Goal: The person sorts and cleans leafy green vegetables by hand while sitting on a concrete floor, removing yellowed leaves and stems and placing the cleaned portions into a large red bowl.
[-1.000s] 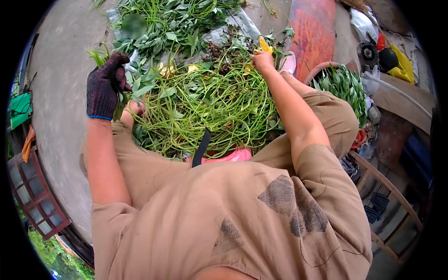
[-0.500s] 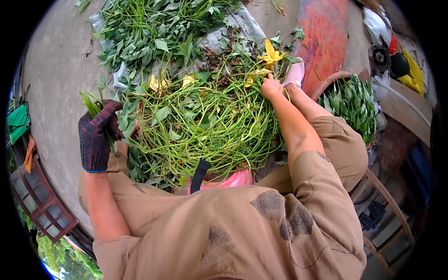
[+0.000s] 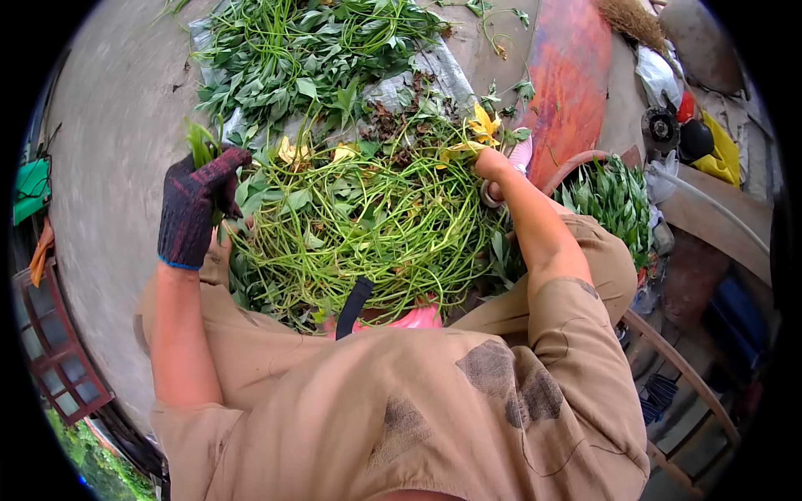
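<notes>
My left hand (image 3: 199, 204), in a dark knitted glove with a blue cuff, is closed around a small bunch of green stems (image 3: 200, 144) that stick up above the fist. In front of my lap lies a tangled heap of long green vine stems (image 3: 368, 225) with some leaves mixed in. At the heap's right edge is my bare right hand (image 3: 491, 165), bent downward beside a yellow leaf (image 3: 484, 125). Its fingers are mostly hidden, so I cannot see what they hold. Something pink (image 3: 418, 317) shows under the heap's near side.
Leafy vines (image 3: 301, 75) lie on a grey sheet (image 3: 447, 71) further ahead. To the right are a basket of leafy greens (image 3: 610, 204), a red board (image 3: 572, 75), a yellow bag (image 3: 720, 150) and a curved wooden frame (image 3: 685, 367). My sock-covered foot (image 3: 521, 154) is near my right hand.
My left hand has risen and shifted slightly right with its bunch. My right hand has turned downward at the heap's edge, hiding its fingers. The view has shifted a little.
</notes>
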The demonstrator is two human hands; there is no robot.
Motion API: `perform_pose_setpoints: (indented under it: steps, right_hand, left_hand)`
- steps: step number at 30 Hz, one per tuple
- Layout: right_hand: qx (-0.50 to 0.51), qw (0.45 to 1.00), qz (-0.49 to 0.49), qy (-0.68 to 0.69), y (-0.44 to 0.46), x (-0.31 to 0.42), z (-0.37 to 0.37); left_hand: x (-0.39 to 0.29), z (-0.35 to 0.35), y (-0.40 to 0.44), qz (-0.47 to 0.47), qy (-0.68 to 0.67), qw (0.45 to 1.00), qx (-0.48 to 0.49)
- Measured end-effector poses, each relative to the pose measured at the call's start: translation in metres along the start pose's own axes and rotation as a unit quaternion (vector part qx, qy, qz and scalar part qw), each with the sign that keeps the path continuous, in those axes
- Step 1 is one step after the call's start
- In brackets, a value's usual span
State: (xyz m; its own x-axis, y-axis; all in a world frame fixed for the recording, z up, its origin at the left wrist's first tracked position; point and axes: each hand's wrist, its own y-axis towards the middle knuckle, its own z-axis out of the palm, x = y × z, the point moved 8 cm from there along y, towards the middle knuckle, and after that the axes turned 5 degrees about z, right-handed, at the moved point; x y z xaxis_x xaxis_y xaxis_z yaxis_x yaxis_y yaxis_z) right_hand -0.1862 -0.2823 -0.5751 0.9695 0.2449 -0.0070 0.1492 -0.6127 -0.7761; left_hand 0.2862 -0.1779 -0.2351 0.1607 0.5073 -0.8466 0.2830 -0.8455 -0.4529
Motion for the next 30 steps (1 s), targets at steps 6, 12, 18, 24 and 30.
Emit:
perform_pose_setpoints:
  steps: [6,12,18,24,30]
  right_hand:
    - [0.05,0.989,-0.042,0.136,-0.068,0.011,-0.063]
    - [0.028,0.929,-0.011,0.37,-0.148,0.005,-0.141]
    - [-0.032,0.883,-0.113,0.454,-0.281,0.055,-0.19]
    - [-0.034,0.821,-0.193,0.536,-0.345,0.094,-0.152]
    - [-0.071,0.813,-0.283,0.504,-0.336,0.134,-0.098]
  left_hand:
    - [-0.003,0.0,-0.005,0.045,-0.044,0.997,0.042]
    - [0.004,0.007,-0.01,0.063,-0.09,0.992,0.058]
    - [0.006,0.02,-0.032,0.081,-0.067,0.991,0.086]
    - [0.018,0.039,-0.067,0.096,-0.084,0.989,0.078]
    - [0.006,0.042,-0.118,0.167,-0.051,0.984,0.035]
